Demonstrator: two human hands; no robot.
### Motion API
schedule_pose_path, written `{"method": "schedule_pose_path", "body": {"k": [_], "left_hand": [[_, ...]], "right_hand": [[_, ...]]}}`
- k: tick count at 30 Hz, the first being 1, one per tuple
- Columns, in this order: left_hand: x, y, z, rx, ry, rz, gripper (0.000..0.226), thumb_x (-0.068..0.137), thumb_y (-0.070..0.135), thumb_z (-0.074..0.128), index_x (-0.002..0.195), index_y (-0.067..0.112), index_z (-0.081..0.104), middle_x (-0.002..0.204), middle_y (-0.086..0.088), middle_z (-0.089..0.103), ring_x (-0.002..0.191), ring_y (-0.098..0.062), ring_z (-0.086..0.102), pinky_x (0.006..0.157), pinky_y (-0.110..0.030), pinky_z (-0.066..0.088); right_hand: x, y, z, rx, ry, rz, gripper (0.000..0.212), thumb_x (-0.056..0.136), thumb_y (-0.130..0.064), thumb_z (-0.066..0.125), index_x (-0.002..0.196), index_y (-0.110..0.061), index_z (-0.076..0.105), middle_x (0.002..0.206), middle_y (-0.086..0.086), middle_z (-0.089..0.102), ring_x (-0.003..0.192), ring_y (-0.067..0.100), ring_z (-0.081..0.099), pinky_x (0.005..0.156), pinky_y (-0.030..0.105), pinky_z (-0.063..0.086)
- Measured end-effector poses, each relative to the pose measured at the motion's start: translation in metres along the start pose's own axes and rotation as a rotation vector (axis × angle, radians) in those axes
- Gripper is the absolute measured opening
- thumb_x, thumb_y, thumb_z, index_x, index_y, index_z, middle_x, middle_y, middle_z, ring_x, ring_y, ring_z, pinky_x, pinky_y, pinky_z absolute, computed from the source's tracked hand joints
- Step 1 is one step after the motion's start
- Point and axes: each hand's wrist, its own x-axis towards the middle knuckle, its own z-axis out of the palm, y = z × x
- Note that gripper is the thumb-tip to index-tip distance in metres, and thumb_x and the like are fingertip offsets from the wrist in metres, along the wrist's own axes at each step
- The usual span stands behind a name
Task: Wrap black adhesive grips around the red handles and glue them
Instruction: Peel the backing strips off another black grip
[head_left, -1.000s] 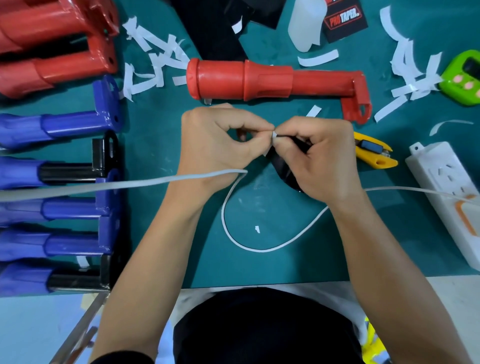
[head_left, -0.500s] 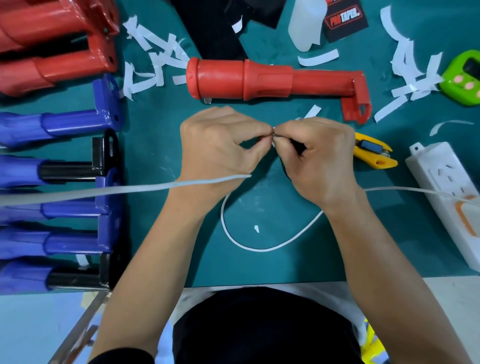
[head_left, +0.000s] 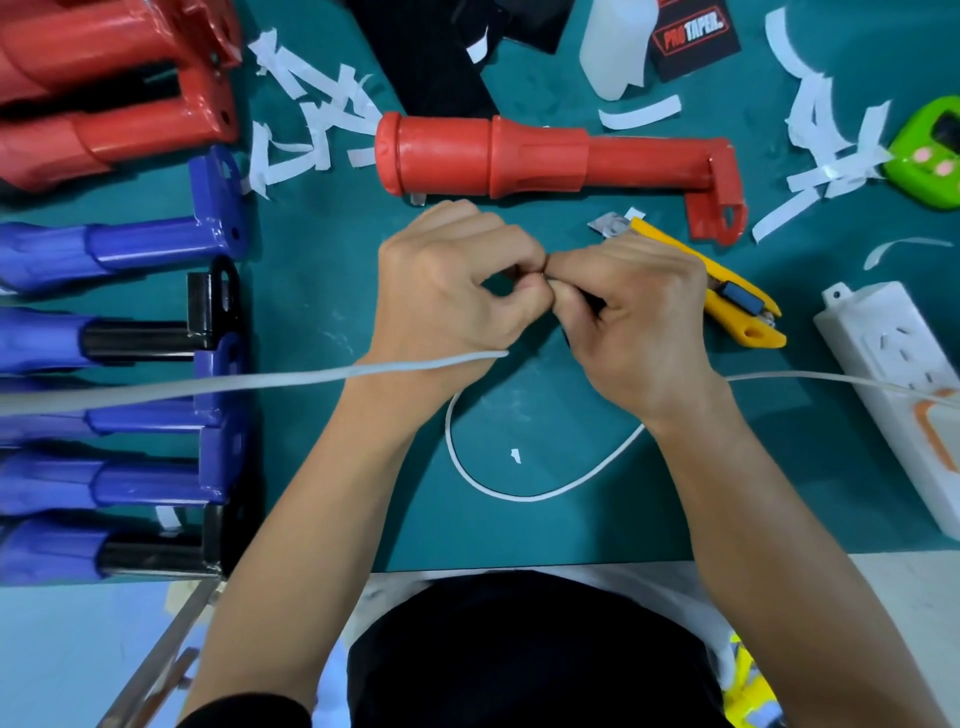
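Fingers (head_left: 511, 260): both sets curled, pinching the black grip (head_left: 587, 306) tip to tip; it is mostly hidden.
Your hands: left hand (head_left: 441, 296) and right hand (head_left: 639, 327) touch, just on your side of the red handle (head_left: 519, 156).
Red handle: flat on the bench (head_left: 322, 291), untouched.

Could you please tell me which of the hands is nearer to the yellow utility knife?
Right. The right hand partly covers the yellow utility knife; the left hand sits farther left, beyond it.

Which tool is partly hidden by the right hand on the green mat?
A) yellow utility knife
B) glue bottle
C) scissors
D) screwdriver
A: the yellow utility knife pokes out from behind the right hand, just below the red handle.
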Motion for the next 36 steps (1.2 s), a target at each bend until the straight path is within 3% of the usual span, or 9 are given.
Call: {"method": "schedule_pose_path", "body": {"k": [7, 12, 18, 23, 27, 30, 34, 36], "left_hand": [[0.004, 0.006, -0.004, -0.214, -0.075, -0.239, 0.010, 0.067, 0.003, 0.070, 0.063, 0.012, 0.070, 0.061, 0.007, 0.061, 0.063, -0.008, 0.049, 0.068, -0.021, 0.041], [0.009, 0.009, -0.005, -0.476, -0.100, -0.471, 0.019, 0.065, -0.004, 0.067, 0.063, 0.015, 0.071, 0.061, -0.005, 0.065, 0.057, -0.001, 0.051, 0.058, -0.018, 0.041], [0.012, 0.008, -0.004, -0.586, -0.117, -0.555, 0.017, 0.064, -0.003, 0.066, 0.063, 0.013, 0.071, 0.061, -0.014, 0.068, 0.053, -0.022, 0.059, 0.053, -0.025, 0.043], [0.013, 0.011, -0.005, -0.676, -0.132, -0.609, 0.017, 0.062, -0.007, 0.063, 0.060, 0.009, 0.067, 0.053, -0.005, 0.064, 0.050, -0.011, 0.056, 0.053, -0.022, 0.043], [0.016, 0.007, -0.008, -0.752, -0.102, -0.680, 0.032, 0.063, -0.008, 0.063, 0.058, 0.022, 0.072, 0.054, 0.008, 0.062, 0.052, -0.004, 0.050, 0.056, -0.019, 0.041], [0.017, 0.001, -0.010, -0.760, -0.052, -0.692, 0.036, 0.065, -0.009, 0.064, 0.057, 0.026, 0.073, 0.056, 0.007, 0.062, 0.053, -0.005, 0.048, 0.058, -0.019, 0.041], [0.017, -0.003, -0.010, -0.606, 0.045, -0.666, 0.024, 0.072, 0.001, 0.071, 0.065, 0.024, 0.074, 0.059, 0.000, 0.062, 0.057, -0.008, 0.048, 0.059, -0.022, 0.042], [0.014, -0.004, -0.010, -0.465, 0.076, -0.622, 0.018, 0.078, 0.009, 0.074, 0.070, 0.025, 0.075, 0.063, 0.003, 0.067, 0.060, -0.005, 0.051, 0.061, -0.023, 0.044]], "right_hand": [[0.005, -0.002, -0.003, 0.183, -0.059, 0.116, 0.014, 0.095, -0.003, 0.068, 0.088, -0.003, 0.081, 0.065, 0.013, 0.067, 0.058, 0.030, 0.057, 0.058, 0.044, 0.045], [0.007, -0.005, -0.005, 0.364, -0.036, 0.176, 0.012, 0.091, 0.007, 0.069, 0.085, 0.002, 0.078, 0.071, 0.013, 0.072, 0.063, 0.028, 0.064, 0.058, 0.043, 0.049], [0.008, -0.001, -0.004, 0.442, -0.022, 0.156, 0.010, 0.091, 0.003, 0.071, 0.084, 0.000, 0.078, 0.069, 0.014, 0.073, 0.061, 0.026, 0.065, 0.058, 0.043, 0.049], [0.008, 0.001, -0.003, 0.469, -0.009, 0.157, 0.011, 0.091, 0.004, 0.071, 0.086, -0.001, 0.079, 0.073, 0.007, 0.074, 0.063, 0.022, 0.064, 0.059, 0.037, 0.050], [0.010, 0.003, -0.004, 0.513, -0.018, 0.164, 0.017, 0.091, 0.004, 0.071, 0.083, -0.007, 0.080, 0.078, -0.003, 0.077, 0.065, 0.019, 0.065, 0.061, 0.035, 0.050], [0.010, 0.003, -0.004, 0.539, 0.003, 0.189, 0.020, 0.091, 0.001, 0.071, 0.084, -0.016, 0.080, 0.082, -0.006, 0.077, 0.066, 0.026, 0.068, 0.060, 0.035, 0.050], [0.011, 0.003, -0.004, 0.530, 0.010, 0.247, 0.018, 0.091, -0.002, 0.072, 0.090, -0.018, 0.078, 0.082, -0.007, 0.077, 0.070, 0.009, 0.070, 0.064, 0.021, 0.048], [0.012, 0.003, -0.004, 0.553, 0.019, 0.271, 0.012, 0.091, -0.006, 0.070, 0.090, -0.014, 0.079, 0.078, -0.002, 0.076, 0.067, 0.018, 0.070, 0.060, 0.028, 0.050]]}}
